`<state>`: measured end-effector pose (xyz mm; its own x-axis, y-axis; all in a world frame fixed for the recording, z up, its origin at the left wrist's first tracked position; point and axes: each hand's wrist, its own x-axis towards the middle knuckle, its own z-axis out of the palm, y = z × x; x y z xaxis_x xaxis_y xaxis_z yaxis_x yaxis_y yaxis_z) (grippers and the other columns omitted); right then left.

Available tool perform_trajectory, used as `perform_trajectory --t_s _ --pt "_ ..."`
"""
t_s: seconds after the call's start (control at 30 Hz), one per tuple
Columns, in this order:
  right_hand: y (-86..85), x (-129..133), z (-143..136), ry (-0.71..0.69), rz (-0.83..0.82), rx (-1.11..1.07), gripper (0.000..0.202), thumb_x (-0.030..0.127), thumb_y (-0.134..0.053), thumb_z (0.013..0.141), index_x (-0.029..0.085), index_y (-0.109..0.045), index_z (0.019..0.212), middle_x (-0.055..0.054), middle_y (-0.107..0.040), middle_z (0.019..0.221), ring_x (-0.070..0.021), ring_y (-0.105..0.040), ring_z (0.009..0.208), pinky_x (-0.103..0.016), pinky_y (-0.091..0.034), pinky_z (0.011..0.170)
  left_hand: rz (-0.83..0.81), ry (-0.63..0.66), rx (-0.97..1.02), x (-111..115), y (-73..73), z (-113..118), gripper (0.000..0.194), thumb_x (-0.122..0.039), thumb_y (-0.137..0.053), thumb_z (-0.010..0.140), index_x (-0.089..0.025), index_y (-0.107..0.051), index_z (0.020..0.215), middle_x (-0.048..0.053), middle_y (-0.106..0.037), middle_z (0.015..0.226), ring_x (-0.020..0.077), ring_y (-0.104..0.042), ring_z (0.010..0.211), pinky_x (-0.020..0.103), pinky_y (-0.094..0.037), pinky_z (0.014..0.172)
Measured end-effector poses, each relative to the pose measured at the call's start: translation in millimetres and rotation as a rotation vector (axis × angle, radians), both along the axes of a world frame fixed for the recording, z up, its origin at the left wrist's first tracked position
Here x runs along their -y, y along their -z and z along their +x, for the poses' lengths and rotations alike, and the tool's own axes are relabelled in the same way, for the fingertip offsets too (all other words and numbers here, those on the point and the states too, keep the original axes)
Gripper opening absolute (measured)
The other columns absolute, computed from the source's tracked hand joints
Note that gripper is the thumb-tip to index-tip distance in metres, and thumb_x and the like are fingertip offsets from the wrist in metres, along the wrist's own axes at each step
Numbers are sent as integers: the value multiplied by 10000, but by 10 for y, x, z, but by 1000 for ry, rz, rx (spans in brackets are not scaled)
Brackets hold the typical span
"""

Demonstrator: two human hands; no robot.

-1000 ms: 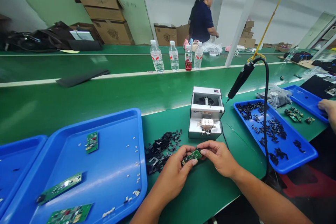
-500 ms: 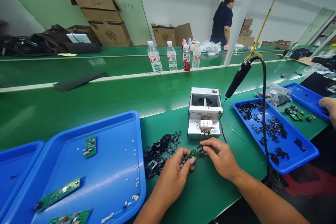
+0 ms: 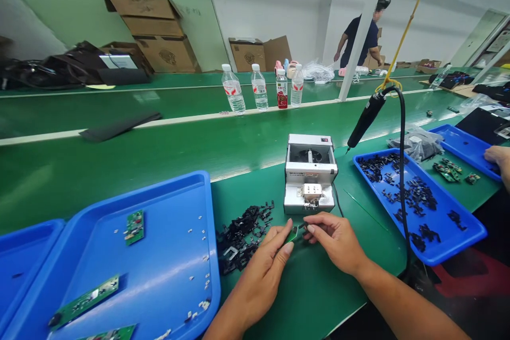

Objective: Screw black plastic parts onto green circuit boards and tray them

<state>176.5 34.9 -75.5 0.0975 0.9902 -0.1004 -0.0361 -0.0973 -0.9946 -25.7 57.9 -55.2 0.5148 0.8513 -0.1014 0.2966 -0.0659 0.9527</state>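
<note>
From the head view, the person's left hand (image 3: pixel 266 263) and right hand (image 3: pixel 333 241) meet low at the centre of the green bench (image 3: pixel 311 287), both pinching a small green circuit board (image 3: pixel 292 233) between fingertips; the left grips its near end, the right closes on its far end, and the board tilts above the bench top. At nine o'clock from the board lies a heap of black plastic parts (image 3: pixel 243 231), just beside the left hand. At twelve o'clock stands a small white machine (image 3: pixel 309 174), near the fingertips. A large blue tray (image 3: pixel 167 276) with loose boards sits further at nine o'clock. At two o'clock a hanging electric screwdriver (image 3: pixel 364 119) dangles over another blue tray of black parts (image 3: pixel 462 223). A co-worker's hand (image 3: pixel 498 158) rests at the far right edge.
</note>
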Motion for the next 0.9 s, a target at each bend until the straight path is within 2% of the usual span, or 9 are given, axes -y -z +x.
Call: perform_trajectory --t_s 0.1,0.3,0.47,0.63,0.9 --pt "1 2 -6 -22 -15 -26 354 494 -756 840 194 -792 1025 -67 -753 946 -191 -743 792 -320 -629 726 49 7 -3 18 6 27 434 -410 -480 1028 -266 -617 1414 89 -625 1296 234 -575 1239 378 -436 1119" --pt "-4 9 -17 -27 -45 -22 361 483 -778 820 187 -791 1025 -64 -766 900 -194 -738 761 -335 -637 728 97 -92 -89 15 28 69 269 -349 -605 949 -248 -695 1181 82 -688 1178 264 -639 1115 401 -506 1002" --pt "1 18 -18 -19 -43 3 358 486 -786 812 194 -807 1019 -65 -772 923 -183 -731 743 -319 -635 711 49 -144 -116 26 67 79 457 -303 -658 897 -256 -623 1351 92 -706 1231 289 -649 1172 412 -530 974" --pt "11 19 -25 -47 -35 -8 370 490 -790 811 191 -812 1027 -65 -775 927 -175 -724 731 -315 -638 709 166 -99 -122 28 80 78 396 -274 -622 915 -254 -675 1307 83 -691 1318 280 -628 1236 441 -493 1080" --pt "24 14 -17 -101 -49 -40 356 486 -804 807 204 -818 1024 -72 -787 963 -195 -735 818 -315 -636 746 146 -75 -135 36 115 93 441 -229 -602 916 -257 -645 1353 67 -667 1372 254 -614 1269 416 -485 1102"
